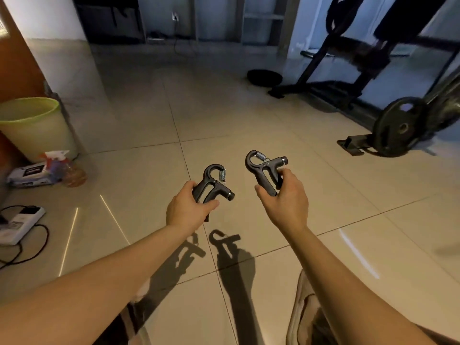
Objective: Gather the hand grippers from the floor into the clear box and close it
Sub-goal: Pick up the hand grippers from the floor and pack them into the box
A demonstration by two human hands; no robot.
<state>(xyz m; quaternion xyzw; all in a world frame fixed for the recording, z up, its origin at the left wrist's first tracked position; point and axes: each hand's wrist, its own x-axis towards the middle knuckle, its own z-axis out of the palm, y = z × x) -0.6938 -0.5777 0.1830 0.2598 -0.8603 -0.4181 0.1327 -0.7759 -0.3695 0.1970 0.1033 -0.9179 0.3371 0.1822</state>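
Clutching one black spring-loaded hand gripper (214, 186) in left hand (185, 211), matching black twin (264, 170) in right hand (286, 199). Clear box unseen, perhaps off-frame; boxing, closing undone.

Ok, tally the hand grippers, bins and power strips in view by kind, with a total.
Black plastic hand grippers with steel springs: 2 (left-side gripper, right-side gripper)
Pale green plastic bin: 1
White plastic power strip: 1
Total: 4

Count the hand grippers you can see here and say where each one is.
2. The first hand gripper is held in the left hand, the second hand gripper in the right hand. More may lie outside the picture.
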